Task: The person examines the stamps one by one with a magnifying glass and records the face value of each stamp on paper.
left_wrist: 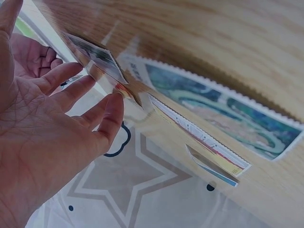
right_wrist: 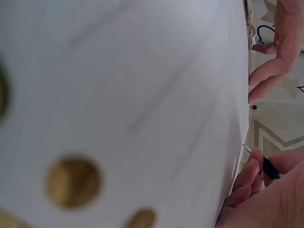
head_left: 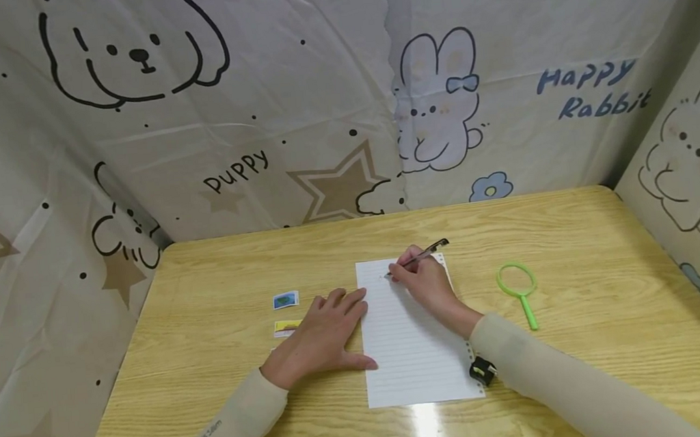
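A sheet of lined paper (head_left: 413, 357) with punched holes down its right side lies on the table. My right hand (head_left: 427, 286) pinches a pen (head_left: 429, 249) near its tip, which meets the paper's upper part; tiny marks show there. In the right wrist view the pen (right_wrist: 270, 167) pokes out between thumb and fingers. My left hand (head_left: 328, 333) lies spread, its fingertips and thumb on the sheet's left edge. Left of it are a blue-green postage stamp (head_left: 285, 300) and a yellow one (head_left: 286, 328). The left wrist view shows several stamps, one large and green (left_wrist: 223, 111).
A green magnifying glass (head_left: 523, 295) lies right of the paper. By the right sleeve sits a small black object (head_left: 483, 370), partly covered. Printed cloth (head_left: 317, 111) hangs behind the wooden table (head_left: 206, 278) and along both sides.
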The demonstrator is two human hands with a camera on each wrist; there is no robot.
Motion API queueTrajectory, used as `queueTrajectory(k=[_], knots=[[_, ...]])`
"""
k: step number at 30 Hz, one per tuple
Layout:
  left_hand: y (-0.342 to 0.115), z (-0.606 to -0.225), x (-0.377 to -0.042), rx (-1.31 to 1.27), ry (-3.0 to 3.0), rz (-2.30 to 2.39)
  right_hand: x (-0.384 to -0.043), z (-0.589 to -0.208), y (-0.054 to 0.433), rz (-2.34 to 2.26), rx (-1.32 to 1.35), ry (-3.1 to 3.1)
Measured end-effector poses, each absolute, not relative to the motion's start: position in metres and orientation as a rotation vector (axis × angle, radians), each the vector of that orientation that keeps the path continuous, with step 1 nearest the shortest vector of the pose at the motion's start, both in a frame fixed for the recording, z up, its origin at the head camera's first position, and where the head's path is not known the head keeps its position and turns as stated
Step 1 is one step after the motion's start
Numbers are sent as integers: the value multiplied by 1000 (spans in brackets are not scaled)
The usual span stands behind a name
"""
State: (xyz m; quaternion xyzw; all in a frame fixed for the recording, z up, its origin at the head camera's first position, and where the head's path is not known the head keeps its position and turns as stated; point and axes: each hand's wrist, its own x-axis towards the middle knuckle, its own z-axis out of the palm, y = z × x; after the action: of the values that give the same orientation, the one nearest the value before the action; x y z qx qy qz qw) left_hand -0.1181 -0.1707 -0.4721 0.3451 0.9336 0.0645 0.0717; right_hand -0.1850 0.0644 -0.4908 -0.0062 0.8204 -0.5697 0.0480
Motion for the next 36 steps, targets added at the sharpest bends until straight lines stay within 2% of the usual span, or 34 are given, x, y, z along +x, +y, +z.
queueTrajectory(k=[24,36], knots=[[-171,-470,-118,1001,2786,199,-186,-490,68,-1825,54,2419],[-171,-469,-118,998,2778,210,-179,-483,81,-1975,84,2136]])
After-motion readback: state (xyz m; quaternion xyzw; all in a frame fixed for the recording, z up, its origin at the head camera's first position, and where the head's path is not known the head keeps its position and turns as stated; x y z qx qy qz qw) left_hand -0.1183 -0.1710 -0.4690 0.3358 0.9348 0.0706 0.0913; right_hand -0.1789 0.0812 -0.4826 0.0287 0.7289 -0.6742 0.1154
